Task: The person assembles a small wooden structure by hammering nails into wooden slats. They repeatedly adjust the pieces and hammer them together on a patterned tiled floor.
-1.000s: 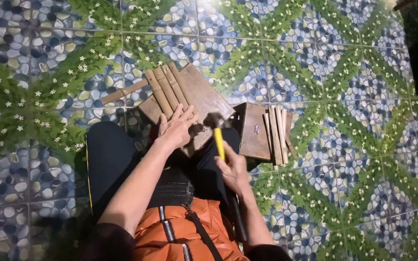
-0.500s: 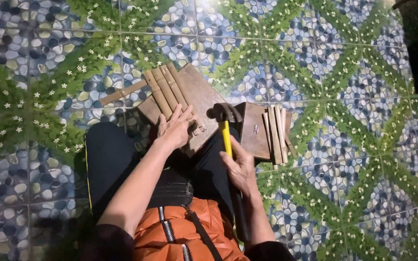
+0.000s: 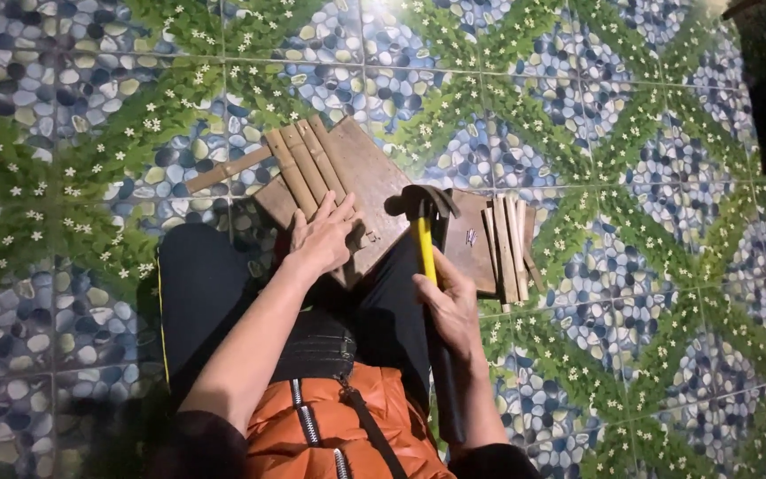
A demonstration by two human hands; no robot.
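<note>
Head view looks straight down at a person seated on a tiled floor (image 3: 578, 115) patterned with blue pebbles and green leaves. The left hand (image 3: 323, 238) lies flat, fingers spread and released, pressing on a brown wooden board (image 3: 367, 177) that rests across the lap and partly on the floor. Three bamboo slats (image 3: 305, 164) lie side by side on the board's far-left part, just beyond the fingertips, and a single slat (image 3: 228, 168) sticks out to the left from under them. The right hand (image 3: 450, 309) is clenched around the yellow handle of a hammer (image 3: 425, 232), whose dark head sits just above the board's right edge, between the board and a second, smaller board (image 3: 470, 239). A few small nails (image 3: 472, 236) lie on that smaller board, and more slats (image 3: 509, 247) are stacked along its right side. Dark trousers and an orange jacket (image 3: 330, 435) fill the lower middle.
</note>
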